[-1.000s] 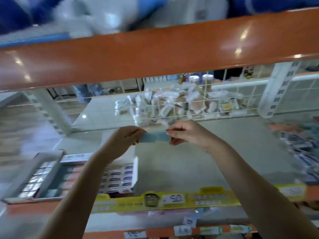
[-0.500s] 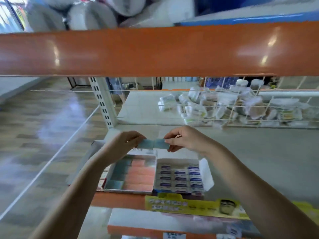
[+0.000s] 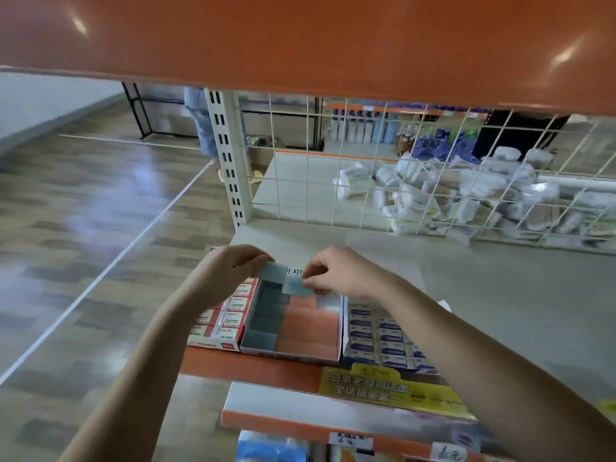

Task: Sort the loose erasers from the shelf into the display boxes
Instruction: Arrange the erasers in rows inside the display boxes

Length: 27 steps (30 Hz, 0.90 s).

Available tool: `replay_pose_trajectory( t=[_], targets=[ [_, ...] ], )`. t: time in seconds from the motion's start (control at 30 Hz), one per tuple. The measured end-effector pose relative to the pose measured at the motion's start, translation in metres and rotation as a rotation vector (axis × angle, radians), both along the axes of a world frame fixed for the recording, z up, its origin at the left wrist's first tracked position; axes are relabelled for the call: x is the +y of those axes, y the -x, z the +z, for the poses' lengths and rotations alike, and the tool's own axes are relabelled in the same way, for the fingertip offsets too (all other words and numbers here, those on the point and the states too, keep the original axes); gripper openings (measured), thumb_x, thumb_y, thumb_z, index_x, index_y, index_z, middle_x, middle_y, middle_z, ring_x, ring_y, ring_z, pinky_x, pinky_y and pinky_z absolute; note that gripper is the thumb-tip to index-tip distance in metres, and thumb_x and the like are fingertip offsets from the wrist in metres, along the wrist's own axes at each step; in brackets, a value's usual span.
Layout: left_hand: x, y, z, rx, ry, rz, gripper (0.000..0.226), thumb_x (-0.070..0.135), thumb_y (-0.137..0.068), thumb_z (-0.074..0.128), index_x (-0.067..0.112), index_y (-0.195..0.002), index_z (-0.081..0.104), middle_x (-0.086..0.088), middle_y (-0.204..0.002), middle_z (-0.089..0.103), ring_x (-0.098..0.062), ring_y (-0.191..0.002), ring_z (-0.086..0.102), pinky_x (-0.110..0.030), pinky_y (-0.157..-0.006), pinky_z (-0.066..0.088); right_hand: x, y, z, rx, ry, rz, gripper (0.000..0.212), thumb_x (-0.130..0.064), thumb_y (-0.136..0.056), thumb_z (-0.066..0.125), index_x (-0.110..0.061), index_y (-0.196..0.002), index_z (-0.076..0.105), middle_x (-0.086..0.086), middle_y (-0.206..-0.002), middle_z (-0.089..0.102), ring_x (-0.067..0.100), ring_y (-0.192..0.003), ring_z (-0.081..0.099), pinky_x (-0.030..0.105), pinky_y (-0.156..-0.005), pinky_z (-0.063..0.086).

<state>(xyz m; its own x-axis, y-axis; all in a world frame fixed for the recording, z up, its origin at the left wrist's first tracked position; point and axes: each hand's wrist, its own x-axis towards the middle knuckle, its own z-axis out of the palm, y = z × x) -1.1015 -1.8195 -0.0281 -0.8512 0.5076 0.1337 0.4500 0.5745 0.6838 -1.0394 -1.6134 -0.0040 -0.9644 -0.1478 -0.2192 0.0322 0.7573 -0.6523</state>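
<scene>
Shop aisle with wood-pattern floor (image 3: pixel 83 228); grey shelf (image 3: pixel 483 295) under an orange upper shelf edge (image 3: pixel 300 38), white wire grid (image 3: pixel 383 168) at the back with bagged goods (image 3: pixel 466 195) piled behind it. Both hands raised over the front of the shelf. Left hand (image 3: pixel 230 265) fingers curled, pinching a pale blue eraser (image 3: pixel 271 272) by its left end. Right hand (image 3: pixel 340 271) fingers curled, pinching a second blue eraser (image 3: pixel 295 285) by its right end; the two erasers sit just beside each other, whether touching cannot be told. Directly below them, open display box (image 3: pixel 338 328) with a blue column at left and orange erasers at right. Left of it, a box of red-and-white packaged erasers (image 3: pixel 230 315); right of it, a box of blue-and-white packaged erasers (image 3: pixel 376 335). Yellow label strip (image 3: pixel 383 388) along the shelf front. A person's legs (image 3: pixel 203 128) visible far back, blurred.
</scene>
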Motion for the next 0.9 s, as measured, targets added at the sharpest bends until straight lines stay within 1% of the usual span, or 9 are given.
replay_pose_trajectory(
  t=[0.07,0.17,0.3,0.37,0.47,0.6,0.73,0.8,0.9],
  targets=[
    [-0.007,0.001,-0.001,0.001,-0.002,0.016,0.014,0.021,-0.092,0.056,0.027,-0.095,0.068,0.014,-0.078,0.066,0.002,-0.066,0.058,-0.012,-0.059,0.042,-0.010,0.001,-0.005,-0.016,-0.009,0.012,0.018,-0.019,-0.090,0.060,-0.010,-0.105,0.067,0.006,-0.090,0.071,0.016,-0.081,0.069,0.029,-0.080,0.056],
    [-0.017,0.001,0.001,-0.003,0.023,0.033,0.016,0.021,-0.093,0.054,0.023,-0.098,0.069,0.008,-0.081,0.067,-0.009,-0.071,0.061,-0.027,-0.064,0.050,-0.020,0.002,-0.010,-0.046,-0.015,0.025,0.020,-0.019,-0.090,0.060,-0.009,-0.108,0.066,0.007,-0.092,0.071,0.015,-0.080,0.069,0.025,-0.076,0.056],
    [-0.023,0.003,0.001,-0.005,0.026,0.048,0.016,0.021,-0.092,0.054,0.022,-0.099,0.068,0.010,-0.081,0.067,-0.008,-0.070,0.062,-0.016,-0.060,0.048,-0.030,0.002,-0.017,-0.084,-0.019,0.046,0.021,-0.017,-0.089,0.062,-0.008,-0.108,0.065,0.007,-0.091,0.071,0.011,-0.073,0.067,0.020,-0.070,0.055],
    [-0.023,0.002,0.001,-0.045,0.003,0.027,0.015,0.019,-0.091,0.056,0.021,-0.099,0.069,0.009,-0.080,0.067,-0.007,-0.070,0.061,-0.017,-0.063,0.050,-0.035,0.001,-0.019,-0.093,-0.023,0.063,0.021,-0.018,-0.089,0.062,-0.008,-0.108,0.066,0.007,-0.092,0.071,0.009,-0.069,0.065,0.018,-0.067,0.054],
    [-0.022,0.003,0.001,-0.109,-0.028,-0.003,0.014,0.017,-0.089,0.059,0.028,-0.093,0.067,0.002,-0.082,0.070,-0.017,-0.074,0.063,-0.034,-0.072,0.053,-0.040,0.001,-0.021,-0.108,-0.018,0.079,0.021,-0.017,-0.089,0.062,-0.008,-0.107,0.066,0.007,-0.093,0.071,0.011,-0.071,0.066,0.019,-0.068,0.055],
    [-0.020,0.003,0.001,-0.157,-0.029,-0.038,0.018,0.018,-0.087,0.062,0.035,-0.088,0.066,0.001,-0.080,0.070,-0.028,-0.078,0.064,-0.047,-0.075,0.052,-0.046,0.001,-0.025,-0.093,-0.061,0.125,0.023,-0.021,-0.088,0.063,-0.011,-0.108,0.066,0.005,-0.102,0.069,0.017,-0.086,0.067,0.030,-0.081,0.055],
    [-0.020,0.001,0.001,-0.149,-0.009,-0.069,0.015,0.021,-0.087,0.061,0.035,-0.091,0.065,0.002,-0.084,0.070,-0.023,-0.078,0.065,-0.048,-0.075,0.054,-0.049,-0.001,-0.026,-0.053,-0.117,0.140,0.027,-0.024,-0.089,0.062,-0.013,-0.113,0.065,0.003,-0.111,0.065,0.016,-0.097,0.060,0.024,-0.082,0.047],
    [-0.021,0.001,0.001,-0.133,-0.015,-0.056,0.017,0.020,-0.088,0.061,0.037,-0.089,0.064,0.002,-0.083,0.070,-0.026,-0.077,0.065,-0.049,-0.074,0.053,-0.050,-0.003,-0.029,-0.026,-0.114,0.125,0.025,-0.024,-0.089,0.061,-0.013,-0.111,0.067,0.002,-0.111,0.066,0.015,-0.097,0.060,0.023,-0.081,0.046],
    [-0.024,0.002,-0.001,-0.134,-0.039,-0.020,0.020,0.019,-0.087,0.061,0.039,-0.086,0.063,0.004,-0.080,0.070,-0.018,-0.073,0.064,-0.042,-0.074,0.053,-0.051,-0.005,-0.033,0.006,-0.108,0.102,0.023,-0.024,-0.089,0.061,-0.013,-0.108,0.069,0.002,-0.109,0.067,0.014,-0.094,0.061,0.021,-0.079,0.046]
  ],
)
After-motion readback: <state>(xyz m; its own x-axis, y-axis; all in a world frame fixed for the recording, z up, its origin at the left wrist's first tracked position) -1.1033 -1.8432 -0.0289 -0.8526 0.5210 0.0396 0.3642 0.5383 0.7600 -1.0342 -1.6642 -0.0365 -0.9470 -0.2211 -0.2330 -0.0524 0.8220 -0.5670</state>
